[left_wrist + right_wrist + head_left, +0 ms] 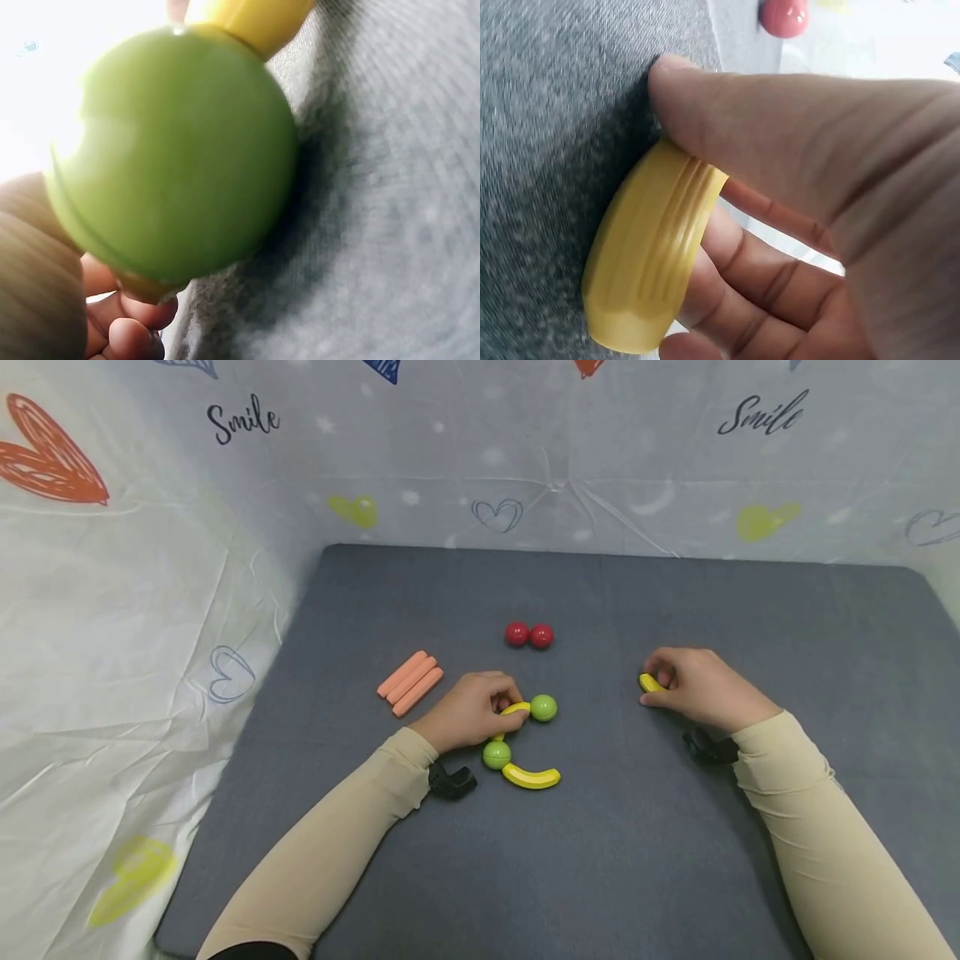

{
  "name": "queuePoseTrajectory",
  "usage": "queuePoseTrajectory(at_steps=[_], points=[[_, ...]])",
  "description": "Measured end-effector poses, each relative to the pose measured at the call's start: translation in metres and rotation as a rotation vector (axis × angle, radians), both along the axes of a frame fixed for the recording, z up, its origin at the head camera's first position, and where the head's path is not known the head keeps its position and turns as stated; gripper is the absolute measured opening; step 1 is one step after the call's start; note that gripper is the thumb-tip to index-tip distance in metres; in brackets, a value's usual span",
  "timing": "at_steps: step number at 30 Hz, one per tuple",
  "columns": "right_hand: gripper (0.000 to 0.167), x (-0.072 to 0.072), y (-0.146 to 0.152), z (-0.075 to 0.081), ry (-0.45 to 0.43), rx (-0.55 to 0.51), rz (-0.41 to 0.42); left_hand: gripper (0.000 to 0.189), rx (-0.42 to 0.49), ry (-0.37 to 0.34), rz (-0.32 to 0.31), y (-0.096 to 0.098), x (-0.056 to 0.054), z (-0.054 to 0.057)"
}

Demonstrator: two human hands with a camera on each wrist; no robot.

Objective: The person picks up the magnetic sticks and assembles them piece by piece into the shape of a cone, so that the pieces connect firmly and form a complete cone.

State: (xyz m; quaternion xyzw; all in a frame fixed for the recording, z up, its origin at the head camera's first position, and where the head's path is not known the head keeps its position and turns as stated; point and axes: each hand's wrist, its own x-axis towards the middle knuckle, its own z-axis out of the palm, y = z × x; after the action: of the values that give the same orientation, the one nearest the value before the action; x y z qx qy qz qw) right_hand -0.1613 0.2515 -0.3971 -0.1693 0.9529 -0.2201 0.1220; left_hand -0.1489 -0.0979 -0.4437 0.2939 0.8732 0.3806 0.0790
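Observation:
Near the middle of the table, my left hand (474, 708) pinches a yellow toy banana (516, 708) between thumb and fingers. One green ball (543, 707) sits at its right end and another green ball (497, 755) at its lower end. A second toy banana (532, 777) lies on the cloth, one tip against the lower ball. In the left wrist view, a green ball (180, 157) fills much of the picture. Farther right, my right hand (701, 687) grips another toy banana (649, 255) by its side, low over the cloth; the fingers partly cover it in the head view.
Several orange sticks (410, 682) lie side by side left of my left hand. Two red balls (529, 635) sit together farther back. Grey cloth covers the table (637, 860), and a printed white sheet (450, 452) hangs behind it.

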Motion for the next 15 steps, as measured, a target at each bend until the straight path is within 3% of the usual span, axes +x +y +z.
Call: queuePoseTrajectory(at_steps=[15], points=[[0.020, 0.004, -0.019, -0.004, -0.068, -0.145, 0.012, 0.009, 0.001, -0.049, 0.008, 0.000, 0.001, 0.002]])
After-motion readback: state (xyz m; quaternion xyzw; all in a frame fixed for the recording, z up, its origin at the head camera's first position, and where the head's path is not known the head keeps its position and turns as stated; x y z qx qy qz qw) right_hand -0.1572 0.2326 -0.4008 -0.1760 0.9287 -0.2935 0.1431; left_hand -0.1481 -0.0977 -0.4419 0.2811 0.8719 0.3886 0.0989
